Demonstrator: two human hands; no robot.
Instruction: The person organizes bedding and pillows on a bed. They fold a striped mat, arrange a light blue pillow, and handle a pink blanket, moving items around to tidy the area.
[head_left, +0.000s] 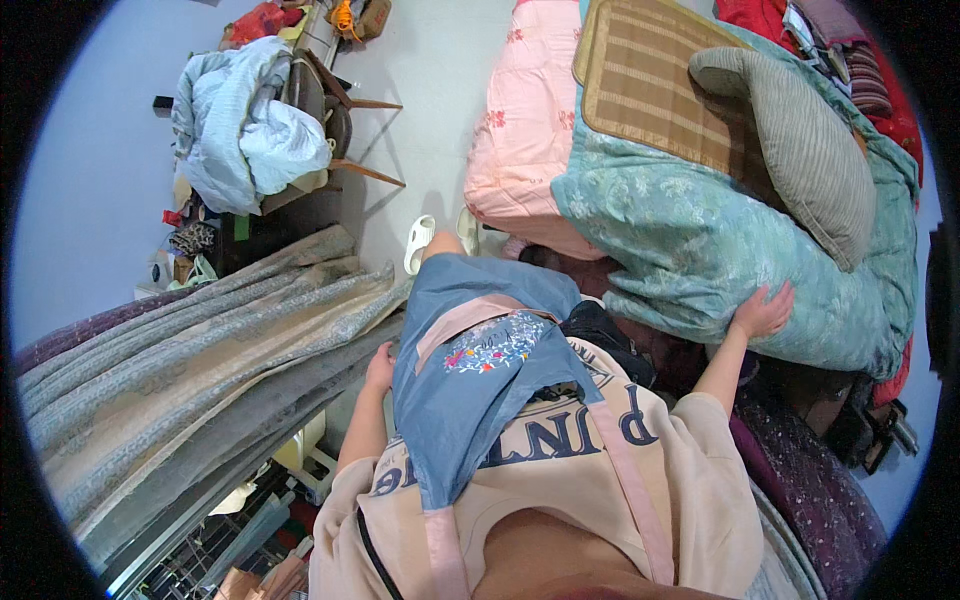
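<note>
My right hand (763, 309) lies with fingers apart on the edge of a teal floral bed cover (675, 225), with nothing held in it. At the other side, my left hand (381, 367) hangs beside my blue apron (450, 390), near a grey patterned curtain (225, 337); its fingers are partly hidden, and whether it touches the curtain is unclear. On the teal cover rest a ribbed grey-green pillow (817, 157) and a brown striped woven mat (652, 90). Pink bedding (525, 142) with red motifs lies along the bed's near side.
A wooden chair (341, 97) bears a bundled light blue quilt (247, 127). A dark purple curtain (802, 465) hangs behind on the right. Pale slippers (420, 244) are on the floor by my legs. Behind the grey curtain stands a wire rack (225, 544).
</note>
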